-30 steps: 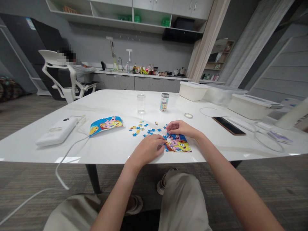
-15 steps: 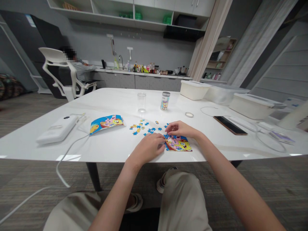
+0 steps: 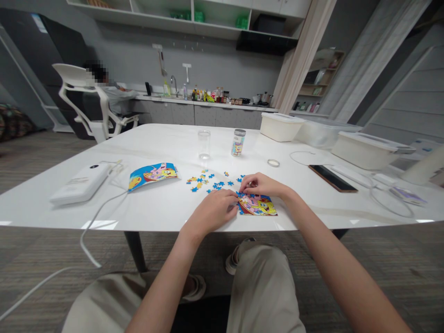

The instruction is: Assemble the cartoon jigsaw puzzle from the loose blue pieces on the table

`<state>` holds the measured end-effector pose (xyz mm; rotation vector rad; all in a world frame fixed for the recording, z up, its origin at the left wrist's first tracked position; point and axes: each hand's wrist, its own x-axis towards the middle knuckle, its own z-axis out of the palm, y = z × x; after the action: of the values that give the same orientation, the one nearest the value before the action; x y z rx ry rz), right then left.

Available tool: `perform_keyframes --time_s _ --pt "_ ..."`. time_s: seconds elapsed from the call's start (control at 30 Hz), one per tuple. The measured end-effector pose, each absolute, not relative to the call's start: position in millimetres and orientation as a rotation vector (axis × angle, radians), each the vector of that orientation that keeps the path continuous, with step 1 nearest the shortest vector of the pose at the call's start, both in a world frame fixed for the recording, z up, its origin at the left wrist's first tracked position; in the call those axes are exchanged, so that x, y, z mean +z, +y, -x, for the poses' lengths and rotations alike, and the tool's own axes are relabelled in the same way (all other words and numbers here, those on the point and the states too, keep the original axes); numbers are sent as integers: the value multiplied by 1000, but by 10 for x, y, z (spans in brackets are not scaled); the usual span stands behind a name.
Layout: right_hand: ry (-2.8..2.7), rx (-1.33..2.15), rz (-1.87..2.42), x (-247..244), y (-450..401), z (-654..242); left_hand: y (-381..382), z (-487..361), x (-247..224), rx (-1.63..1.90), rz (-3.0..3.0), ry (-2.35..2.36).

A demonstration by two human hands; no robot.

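Observation:
A partly joined cartoon puzzle [image 3: 258,205] lies flat near the table's front edge. My left hand [image 3: 217,208] rests at its left side, fingers curved together against the edge; whatever they may grip is too small to name. Over the puzzle's upper left corner, my right hand [image 3: 258,185] has its thumb and fingertips pinched on something small that I cannot make out. Loose blue and yellow puzzle pieces [image 3: 218,185] are scattered beyond my hands. Farther left lies a curved picture sheet [image 3: 152,175] with the same kind of cartoon.
A clear jar [image 3: 204,145], a lidded cartoon jar [image 3: 237,143] and a ring [image 3: 273,163] stand or lie behind the pieces. Right are a phone [image 3: 332,178], cables and storage boxes [image 3: 280,127]. A white device [image 3: 81,184] is left. A person sits beyond the table.
The view has tilted slightly, so the table items appear a little higher. My right fingertips have shifted very slightly over the puzzle's upper left corner; my left hand is nearly still.

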<state>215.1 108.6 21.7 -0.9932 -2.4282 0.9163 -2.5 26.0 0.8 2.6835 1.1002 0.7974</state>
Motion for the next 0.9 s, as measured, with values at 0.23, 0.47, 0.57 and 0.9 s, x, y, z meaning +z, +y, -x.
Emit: perform_keyframes --time_s 0.23,0.47,0.57,0.9 --pt "-2361 944 1042 225 1082 -2149 255 28 18 783 -2684 1109" --pt "-2164 1180 1010 220 1080 -2146 253 27 20 781 -2684 1108" --pt "-2019 1213 1016 202 1116 -2159 251 28 23 780 -2683 1104" --pt "-1933 704 1298 21 1378 -2311 257 40 35 812 -2705 1090"
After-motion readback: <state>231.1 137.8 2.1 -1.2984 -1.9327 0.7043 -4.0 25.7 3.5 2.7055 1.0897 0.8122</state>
